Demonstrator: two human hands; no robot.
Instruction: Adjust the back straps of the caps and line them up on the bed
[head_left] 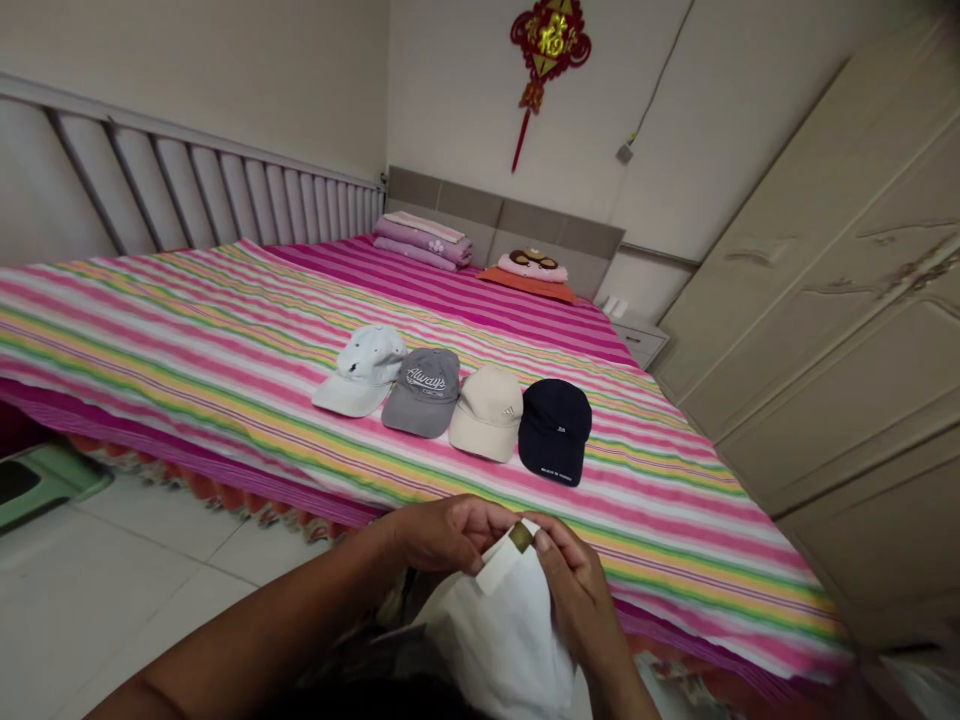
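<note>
Low in the head view, a white cap (pixel 499 630) is held close to my body, its back strap with a square brass-coloured buckle (pixel 521 537) turned up. My left hand (pixel 457 530) pinches the strap on the left of the buckle. On the buckle's right side, my right hand (pixel 577 580) grips the strap with thumb and fingers. Beyond my hands, caps lie in a row on the bed: a pale blue-white cap (pixel 367 362), a grey cap with "Always" lettering (pixel 424 395), a beige cap (pixel 487 412) and a dark navy cap (pixel 556 425).
A striped sheet (pixel 225 340) covers the bed, with folded purple bedding (pixel 420 242) and a pink folded item (pixel 532 265) by the headboard (pixel 450 200). A slatted rail (pixel 202 185) runs along the left. Wardrobe doors (pixel 840 300) stand right; a green stool (pixel 52 485) is lower left.
</note>
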